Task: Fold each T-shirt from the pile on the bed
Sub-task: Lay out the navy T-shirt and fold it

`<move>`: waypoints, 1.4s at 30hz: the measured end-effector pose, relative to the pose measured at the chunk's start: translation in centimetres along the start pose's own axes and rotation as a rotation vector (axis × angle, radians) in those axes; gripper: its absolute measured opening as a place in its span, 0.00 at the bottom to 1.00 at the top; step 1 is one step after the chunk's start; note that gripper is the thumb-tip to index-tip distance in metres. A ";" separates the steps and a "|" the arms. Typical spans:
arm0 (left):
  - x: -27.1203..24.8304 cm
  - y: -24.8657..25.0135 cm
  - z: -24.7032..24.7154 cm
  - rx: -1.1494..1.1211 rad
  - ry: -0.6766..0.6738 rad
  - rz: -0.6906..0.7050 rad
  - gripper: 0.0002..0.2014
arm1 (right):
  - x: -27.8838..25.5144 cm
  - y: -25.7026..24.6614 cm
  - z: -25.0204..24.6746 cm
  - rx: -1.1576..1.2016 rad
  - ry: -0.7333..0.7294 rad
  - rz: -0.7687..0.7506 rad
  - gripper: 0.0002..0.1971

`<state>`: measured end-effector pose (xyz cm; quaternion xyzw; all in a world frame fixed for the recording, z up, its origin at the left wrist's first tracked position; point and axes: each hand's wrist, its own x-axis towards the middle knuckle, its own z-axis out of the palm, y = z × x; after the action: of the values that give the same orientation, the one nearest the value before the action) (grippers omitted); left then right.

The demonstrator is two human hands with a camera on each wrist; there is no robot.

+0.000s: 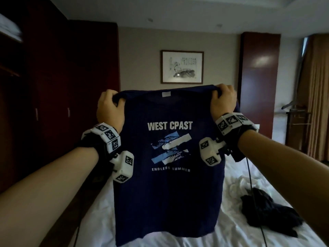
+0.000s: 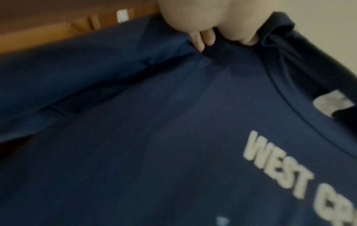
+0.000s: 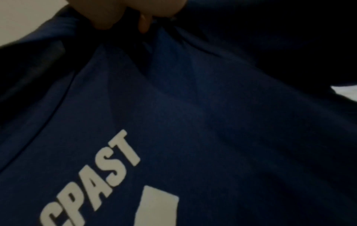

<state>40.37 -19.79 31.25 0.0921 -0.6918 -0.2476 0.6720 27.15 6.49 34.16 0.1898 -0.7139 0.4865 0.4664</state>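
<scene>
Two hands held one navy T-shirt point(image 1: 167, 193) up in the air above the bed point(image 1: 235, 234), its printed front facing the person and its hem hanging just over the white sheet. On the left, the left hand point(image 1: 110, 107) had its fingers point(image 2: 201, 41) curled round a bunch of cloth at the shoulder; in the left wrist view the sleeve trailed off loose beyond that grip. In the middle the collar sagged a little between the two grips. On the right, the right hand point(image 1: 223, 100) clutched the other shoulder the same way, fingers closed over gathered fabric.

The risk, as I judged it, lay in those bunched grips: with the shoulders crumpled, the shirt could land skewed or creased when lowered, and the sleeves might tuck under the body unseen. The cable point(image 1: 252, 189) dangling from the right wrist could also drag across the cloth or the pile.

By count: one shirt in hand, and to the right on the sheet one dark heap point(image 1: 267, 213) of garments, its number impossible to tell, beside some rumpled white fabric. No folded shirt showed anywhere in view.
</scene>
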 end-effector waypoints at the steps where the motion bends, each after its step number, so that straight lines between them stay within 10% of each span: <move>1: 0.3 0.6 -0.4 0.010 0.017 0.034 0.08 | 0.3 -0.6 -0.7 0.001 0.014 -0.009 0.14; 15: -3.1 -3.9 -0.1 0.240 -0.092 0.183 0.10 | -3.5 3.1 1.6 -0.059 -0.073 0.010 0.14; 27: -13.1 -18.7 7.4 0.404 -0.646 -0.184 0.14 | -13.4 17.7 13.5 -0.243 -0.471 0.260 0.14; 42: -22.0 -34.8 20.0 0.451 -0.818 -0.439 0.19 | -20.3 33.4 29.3 -0.371 -0.711 0.466 0.15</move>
<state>15.45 -35.20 -3.91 0.2734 -0.8985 -0.2435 0.2420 -1.13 -7.56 -3.12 0.0927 -0.9282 0.3470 0.0970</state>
